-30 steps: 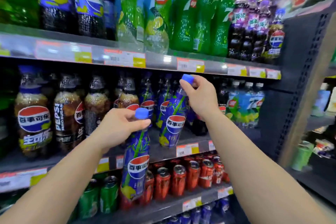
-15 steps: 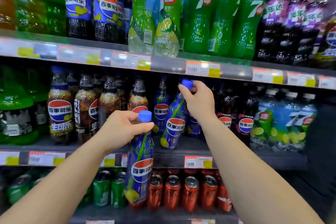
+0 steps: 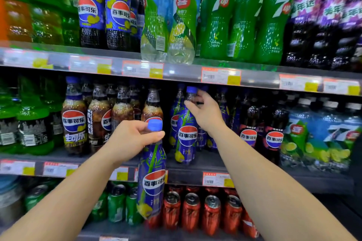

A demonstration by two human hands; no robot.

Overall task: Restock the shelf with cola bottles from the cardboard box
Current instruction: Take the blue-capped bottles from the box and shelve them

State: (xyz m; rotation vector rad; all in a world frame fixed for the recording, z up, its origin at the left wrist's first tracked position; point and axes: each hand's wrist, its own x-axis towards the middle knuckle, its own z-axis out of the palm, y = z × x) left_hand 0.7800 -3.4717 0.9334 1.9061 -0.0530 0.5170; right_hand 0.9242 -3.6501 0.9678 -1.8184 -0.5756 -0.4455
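From the head camera, the left hand (image 3: 130,139) grips a blue-wrapped cola bottle (image 3: 151,180) by the neck just under its blue cap (image 3: 154,125), fingers and thumb curled round it; the bottle hangs upright in the air in front of the middle shelf (image 3: 195,170), its lower part overlapping the view of the cans below. The right hand (image 3: 205,112) reaches farther in, its thumb and fingertips at the neck of a second blue-wrapped bottle (image 3: 186,135) that stands on the middle shelf, its base near the front edge; the fingers look partly opened round the neck, and whether they still pinch it cannot be told. Left of that bottle stand brown cola bottles (image 3: 98,117) in a row, and farther left green bottles (image 3: 33,127). To the right are dark bottles with red-and-blue labels (image 3: 274,129), then clear lemon-lime bottles (image 3: 317,137). The top shelf (image 3: 176,72) carries tall dark, clear, green and purple-labelled bottles. On the bottom shelf sit green cans (image 3: 117,203) at left and red cans (image 3: 211,215) at right.
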